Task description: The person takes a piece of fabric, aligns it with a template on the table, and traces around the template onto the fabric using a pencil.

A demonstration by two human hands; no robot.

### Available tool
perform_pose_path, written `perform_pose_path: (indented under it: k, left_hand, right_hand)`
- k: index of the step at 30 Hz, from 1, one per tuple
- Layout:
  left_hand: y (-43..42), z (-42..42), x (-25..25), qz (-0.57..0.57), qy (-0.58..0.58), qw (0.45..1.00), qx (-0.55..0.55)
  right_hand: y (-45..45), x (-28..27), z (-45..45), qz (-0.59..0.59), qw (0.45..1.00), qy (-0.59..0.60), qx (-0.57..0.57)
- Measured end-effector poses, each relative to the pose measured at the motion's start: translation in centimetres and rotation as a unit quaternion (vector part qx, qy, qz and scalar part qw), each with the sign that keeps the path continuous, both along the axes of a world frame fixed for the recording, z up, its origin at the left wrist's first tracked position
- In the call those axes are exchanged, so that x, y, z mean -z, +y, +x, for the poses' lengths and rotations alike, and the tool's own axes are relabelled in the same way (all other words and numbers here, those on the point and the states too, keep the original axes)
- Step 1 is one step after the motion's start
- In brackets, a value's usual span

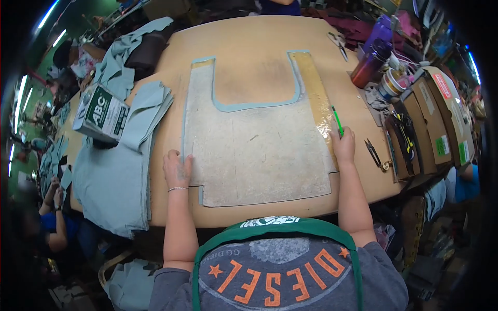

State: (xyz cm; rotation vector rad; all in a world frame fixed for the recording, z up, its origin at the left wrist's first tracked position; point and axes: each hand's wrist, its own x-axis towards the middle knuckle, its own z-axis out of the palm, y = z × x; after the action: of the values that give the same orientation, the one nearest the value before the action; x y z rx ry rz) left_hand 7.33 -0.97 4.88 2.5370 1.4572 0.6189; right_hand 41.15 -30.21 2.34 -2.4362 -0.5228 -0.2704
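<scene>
A large worn grey pattern template (pixel 264 150) with a U-shaped cutout lies flat on the table in front of me. Shiny yellowish tape runs down its right side, and light blue fabric (pixel 254 107) shows along the cutout and some of the outer edges. My left hand (pixel 178 168) rests at the template's lower left edge, fingers apart and holding nothing. At the right edge, my right hand (pixel 343 145) is closed around a bright green pen (pixel 337 120), which points up and away from me. The pen's lower end is hidden by my fingers.
Stacked light blue fabric (pixel 116 176) lies at the left, with an ABC box (pixel 101 114) on it. On the right are snips (pixel 374 154), scissors (pixel 340 45), a tumbler (pixel 371 65) and cardboard boxes (pixel 433 119). Another person's hands (pixel 56 193) show at far left.
</scene>
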Motion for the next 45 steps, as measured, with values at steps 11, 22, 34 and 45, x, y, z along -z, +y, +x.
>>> perform_pose_path:
  k: [11, 22, 34, 45]
  left_hand:
    - [1.0, -1.1, 1.0, -0.193, -0.072, 0.978, 0.015]
    - [1.4, -1.1, 1.0, -0.206, -0.056, 0.975, 0.062]
    - [2.5, -2.0, 2.1, -0.185, -0.068, 0.975, 0.107]
    - [3.0, -1.7, 0.2, -0.185, 0.053, 0.975, 0.113]
  right_hand:
    - [0.0, 0.1, 1.4, -0.002, 0.994, 0.112, 0.009]
    - [-0.2, 1.0, 1.0, -0.045, 0.999, -0.006, -0.013]
    - [-1.4, 0.2, 3.4, 0.102, 0.949, 0.287, -0.079]
    - [-2.1, 0.5, 3.1, 0.075, 0.960, 0.229, -0.140]
